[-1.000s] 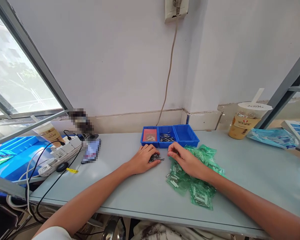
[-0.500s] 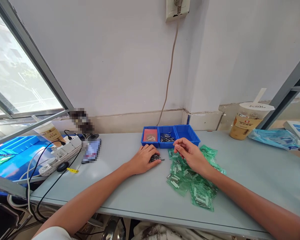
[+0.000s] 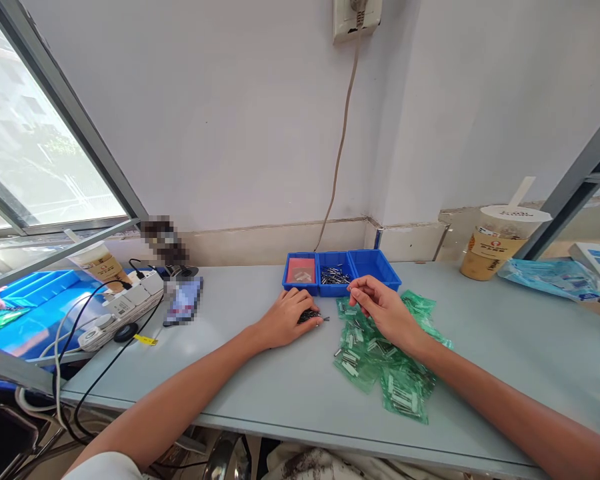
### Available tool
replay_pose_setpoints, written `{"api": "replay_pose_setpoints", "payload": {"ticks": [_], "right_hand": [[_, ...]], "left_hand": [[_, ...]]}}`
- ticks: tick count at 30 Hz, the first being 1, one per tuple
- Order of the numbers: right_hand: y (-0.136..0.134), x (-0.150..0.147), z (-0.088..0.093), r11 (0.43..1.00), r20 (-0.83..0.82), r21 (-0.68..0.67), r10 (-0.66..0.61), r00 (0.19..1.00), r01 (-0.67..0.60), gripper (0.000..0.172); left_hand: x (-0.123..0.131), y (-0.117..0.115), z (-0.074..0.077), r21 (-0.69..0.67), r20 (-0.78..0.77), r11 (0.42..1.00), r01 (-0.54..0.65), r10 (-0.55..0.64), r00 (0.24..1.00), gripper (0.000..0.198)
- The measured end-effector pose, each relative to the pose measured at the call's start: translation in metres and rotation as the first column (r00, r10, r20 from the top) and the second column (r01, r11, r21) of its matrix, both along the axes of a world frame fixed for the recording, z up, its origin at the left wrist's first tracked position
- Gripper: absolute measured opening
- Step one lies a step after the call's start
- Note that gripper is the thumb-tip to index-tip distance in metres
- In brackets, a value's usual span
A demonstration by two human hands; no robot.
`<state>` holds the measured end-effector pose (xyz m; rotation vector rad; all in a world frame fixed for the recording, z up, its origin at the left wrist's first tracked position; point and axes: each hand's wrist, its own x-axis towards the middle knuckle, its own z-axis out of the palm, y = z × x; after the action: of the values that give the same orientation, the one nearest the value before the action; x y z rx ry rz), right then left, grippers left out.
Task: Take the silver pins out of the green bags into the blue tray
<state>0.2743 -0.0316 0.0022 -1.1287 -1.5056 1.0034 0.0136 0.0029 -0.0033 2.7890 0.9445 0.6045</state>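
Note:
My left hand (image 3: 287, 319) rests on the grey table, its thumb and fingers apart and curved around a small pile of dark metal pins (image 3: 309, 316). Some pins poke out past the thumb; others are hidden under the palm. My right hand (image 3: 377, 303) is raised over green plastic bags, thumb and index finger pinched together. Whatever sits in that pinch is too small to make out. The green bags (image 3: 360, 373), with several metal pieces and white labels inside, lie beneath and in front of this hand. Just beyond both hands, a blue bin (image 3: 336, 291) contains more loose metal pins.
Beside the pin bin stand a blue bin with a red insert (image 3: 300, 265) and another blue bin (image 3: 375, 267). A power strip (image 3: 125, 310) with cables and a phone (image 3: 184, 300) are left. To the right are a drink cup (image 3: 495, 247) and blue packet (image 3: 550, 279).
Both hands keep almost the same position. The view has shifted very slightly. At the far left edge, part of another person's hand has come into view by the blue tray.

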Motion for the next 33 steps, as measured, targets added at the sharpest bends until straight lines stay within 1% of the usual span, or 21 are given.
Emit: {"api": "replay_pose_setpoints", "payload": {"ticks": [9,15,23,33], "right_hand": [[-0.0038,-0.0014,0.0055,1.000,0.012,-0.021,-0.014,1.000,0.015,0.043],[-0.0020,-0.0010,0.0036,1.000,-0.003,-0.028,-0.010,1.000,0.009,0.042],[-0.0016,0.0000,0.0016,0.999,-0.021,-0.033,-0.007,1.000,0.006,0.038],[-0.0009,0.0011,0.0007,0.999,-0.028,-0.049,-0.022,0.999,0.020,0.041]], "left_hand": [[0.0018,0.0008,-0.0012,0.038,0.003,0.999,-0.013,0.013,1.000,0.033],[0.0016,0.0008,-0.0017,0.060,-0.006,0.998,-0.025,0.026,1.000,0.034],[0.0007,0.0030,-0.0035,0.140,-0.035,0.990,-0.032,0.037,0.999,0.030],[-0.0012,0.0093,-0.0083,0.228,-0.052,0.973,-0.021,0.034,0.998,0.035]]}}
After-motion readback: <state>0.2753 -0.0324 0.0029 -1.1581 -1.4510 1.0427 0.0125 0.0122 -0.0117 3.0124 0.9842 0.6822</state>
